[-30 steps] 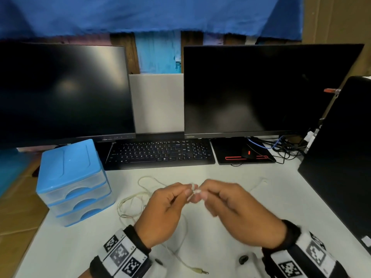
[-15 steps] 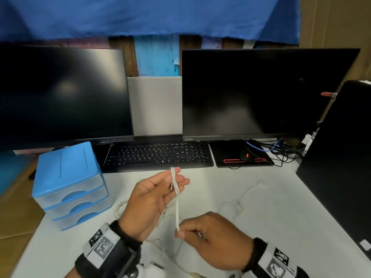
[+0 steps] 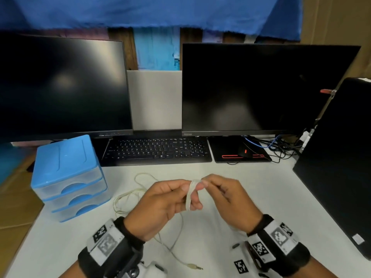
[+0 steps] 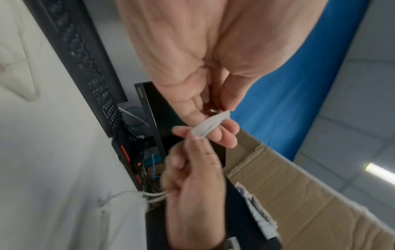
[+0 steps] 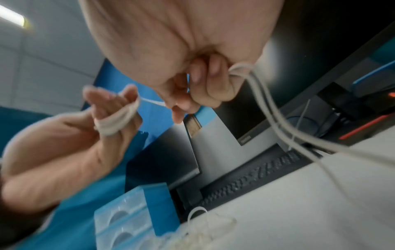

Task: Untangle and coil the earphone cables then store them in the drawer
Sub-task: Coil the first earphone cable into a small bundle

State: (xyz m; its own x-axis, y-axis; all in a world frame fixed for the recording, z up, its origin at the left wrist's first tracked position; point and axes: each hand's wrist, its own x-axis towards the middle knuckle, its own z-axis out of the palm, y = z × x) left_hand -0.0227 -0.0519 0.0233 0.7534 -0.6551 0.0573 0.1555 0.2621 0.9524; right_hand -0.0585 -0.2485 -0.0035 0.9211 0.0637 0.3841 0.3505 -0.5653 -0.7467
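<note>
A white earphone cable (image 3: 190, 195) is wound in a few turns round the fingers of my left hand (image 3: 181, 190), above the desk's middle. My right hand (image 3: 206, 183) pinches the same cable right at the left fingertips. In the left wrist view the turns (image 4: 210, 125) lie across two fingers. From my right hand (image 5: 188, 101), loose strands (image 5: 269, 110) trail down to the desk. The cable's jack plug (image 3: 195, 267) lies near the front edge. A second pale cable (image 3: 128, 197) lies loose left of my hands. The blue drawer unit (image 3: 68, 177) stands at the left, drawers closed.
A black keyboard (image 3: 156, 150) and two dark monitors (image 3: 261, 89) stand behind my hands. A mouse on a black pad (image 3: 241, 152) and tangled wires sit at the back right. A black panel (image 3: 341, 167) borders the desk's right side.
My right hand has come up from low near the front edge to the left fingertips, bringing the cable over them. The left hand has turned and dropped slightly.
</note>
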